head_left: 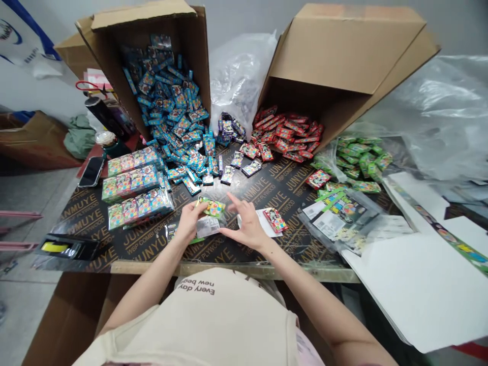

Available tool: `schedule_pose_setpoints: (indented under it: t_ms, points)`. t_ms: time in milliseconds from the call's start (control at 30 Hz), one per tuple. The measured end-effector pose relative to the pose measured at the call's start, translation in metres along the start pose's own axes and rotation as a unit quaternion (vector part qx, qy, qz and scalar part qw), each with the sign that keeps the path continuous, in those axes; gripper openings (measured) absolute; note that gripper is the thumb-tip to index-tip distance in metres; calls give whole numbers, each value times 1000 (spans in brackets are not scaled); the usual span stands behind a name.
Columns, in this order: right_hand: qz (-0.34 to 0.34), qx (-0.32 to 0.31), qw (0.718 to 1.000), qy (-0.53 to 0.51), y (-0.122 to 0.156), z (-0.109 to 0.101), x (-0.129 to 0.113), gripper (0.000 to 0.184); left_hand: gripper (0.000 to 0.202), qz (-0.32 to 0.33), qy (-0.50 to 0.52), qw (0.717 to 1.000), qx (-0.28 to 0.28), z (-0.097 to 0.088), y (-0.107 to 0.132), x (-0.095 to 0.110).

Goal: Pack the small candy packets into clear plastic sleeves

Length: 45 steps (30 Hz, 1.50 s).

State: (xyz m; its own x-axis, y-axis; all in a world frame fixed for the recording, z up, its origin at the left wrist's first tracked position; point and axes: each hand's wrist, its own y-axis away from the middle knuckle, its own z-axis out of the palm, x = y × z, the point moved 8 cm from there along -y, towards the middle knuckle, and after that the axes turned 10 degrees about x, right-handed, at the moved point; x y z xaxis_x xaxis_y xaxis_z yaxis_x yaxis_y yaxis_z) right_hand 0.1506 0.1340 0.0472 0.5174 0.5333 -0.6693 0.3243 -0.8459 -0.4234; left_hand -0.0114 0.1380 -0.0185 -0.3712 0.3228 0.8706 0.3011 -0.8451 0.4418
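Observation:
My left hand [188,221] is closed on a small green box [213,207] with a colourful printed front. Just below that box lies a clear plastic bag with a white label [208,226], partly hidden by my left hand; whether the hand also grips it, I cannot tell. My right hand [247,223] is open, thumb and forefinger spread apart, with the thumb tip close to the labelled bag. Beside the right hand, a small red box [275,219] rests on white paper [267,226].
Blue boxes [179,119] spill from a left carton [196,56], red ones [285,129] from a right carton [335,51]. Purple [231,127] and green boxes [362,157] lie nearby. Wrapped packs [139,206], a phone [91,172], a tape dispenser [68,247] and flat bags [339,216] flank the workspace.

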Motion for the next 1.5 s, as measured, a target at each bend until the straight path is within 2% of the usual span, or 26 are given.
schedule_pose_setpoints:
  t_ms: [67,133,233,300,367,433,467,500,567,600,633,667,700,800,933,1033,1167,1233,1400,1500]
  points:
    - [19,-4,999,-31,3,-6,0,80,30,-44,6,999,-10,-5,-2,-2]
    - [3,-15,998,-55,3,-9,-4,76,26,-90,-9,994,-57,-2,3,-6]
    - [-50,-80,990,-100,3,0,-17,90,22,-137,-40,978,-153,16,18,-16]
    - [-69,-121,982,-127,4,8,-24,94,22,-147,-66,968,-192,24,25,-22]
    - [-61,-127,982,-128,4,10,-23,90,27,-103,-112,970,-191,22,22,-21]
    - [-28,-96,990,-99,2,7,-11,83,37,28,-198,967,-158,11,12,-9]
    - [-7,-71,995,-73,1,3,-2,80,46,117,-263,947,-140,4,9,0]
    - [14,-46,998,-43,1,-1,8,76,57,202,-339,910,-128,-1,9,6]
    - [39,-15,999,14,3,-4,26,72,86,314,-496,799,-133,-7,12,5]
    - [42,-16,998,36,4,-2,33,72,98,336,-557,746,-143,-9,13,-1]
    - [41,-27,997,53,7,2,39,73,104,343,-598,708,-152,-12,14,-7]
    - [37,-46,996,63,9,8,44,75,106,344,-619,688,-157,-14,14,-12]
    - [33,-67,995,66,12,15,47,78,106,346,-625,682,-157,-16,15,-14]
    - [24,-126,991,31,20,30,50,92,111,354,-601,701,-146,-19,18,-11]
    - [17,-151,983,-99,18,30,39,111,116,354,-561,727,-177,-20,23,-5]
    - [11,-165,967,-194,8,25,27,112,115,347,-532,746,-198,-19,29,-1]
    - [37,-167,938,-300,-10,18,20,115,111,324,-461,806,-181,-19,31,12]
    - [35,-153,938,-310,-18,13,18,114,110,322,-428,825,-178,-19,31,19]
    - [21,-70,959,-275,-31,-1,18,110,109,333,-409,835,-156,-25,28,32]
    - [18,-114,949,-293,-30,4,13,111,110,336,-410,831,-167,-24,31,36]
